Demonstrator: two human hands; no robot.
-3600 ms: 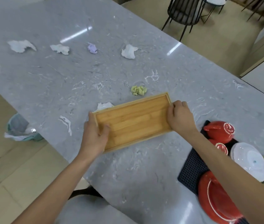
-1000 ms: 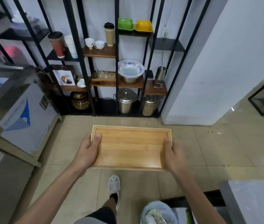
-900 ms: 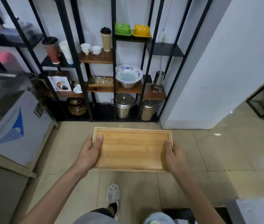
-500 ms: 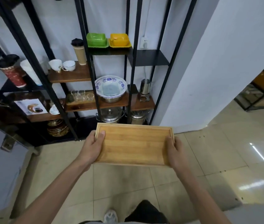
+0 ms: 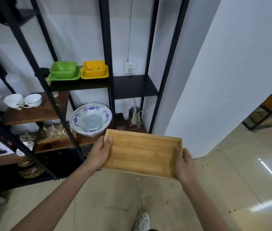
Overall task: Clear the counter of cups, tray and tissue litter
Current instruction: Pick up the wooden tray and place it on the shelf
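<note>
My left hand [image 5: 100,153] and right hand [image 5: 184,161] grip the short ends of the wooden tray [image 5: 142,151], holding it level in the air before the black shelf rack [image 5: 108,67], above the tiled floor [image 5: 165,205].

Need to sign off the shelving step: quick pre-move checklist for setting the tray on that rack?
1. Both hands on tray: ok, left hand and right hand grip its short ends.
2. Tray empty: ok.
3. Tray level: not ok, slightly tilted.
4. Free spot: ok, black shelf is bare.
5. Lower wooden shelf: not ok, blue-patterned bowl and steel pitcher crowd it.
6. Floor path: ok.
</note>
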